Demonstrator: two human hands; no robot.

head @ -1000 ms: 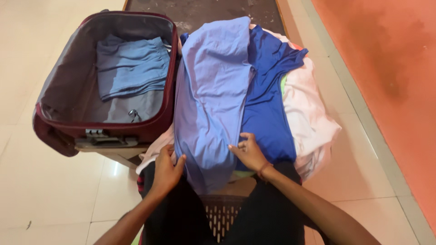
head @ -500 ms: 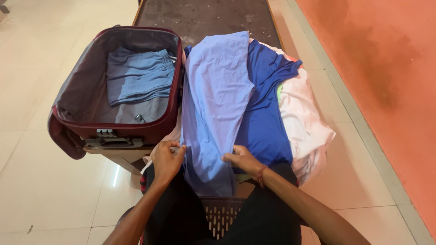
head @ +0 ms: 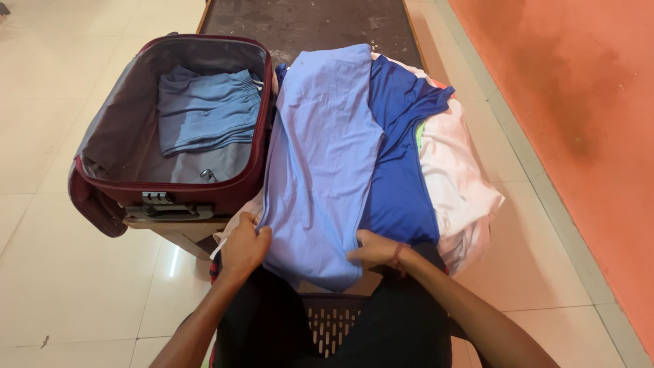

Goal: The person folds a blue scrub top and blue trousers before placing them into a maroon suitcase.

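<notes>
Both hands have slid lower: left hand (head: pixel 244 247) pinches the lavender garment's (head: pixel 320 157) near edge, right hand (head: pixel 373 249) grips its hem, the garment spread over the clothes pile (head: pixel 463 184) beside the open suitcase (head: pixel 102 197).

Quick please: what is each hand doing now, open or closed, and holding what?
Left hand: closed grip on the near left edge of the light blue garment.
Right hand: closed grip on the same garment's near right edge.

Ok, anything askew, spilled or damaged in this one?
Nothing damaged or spilled. The left hand and right hand grip the light purple garment over a heaped clothes pile; the open maroon suitcase overhangs its small wooden stand.
</notes>
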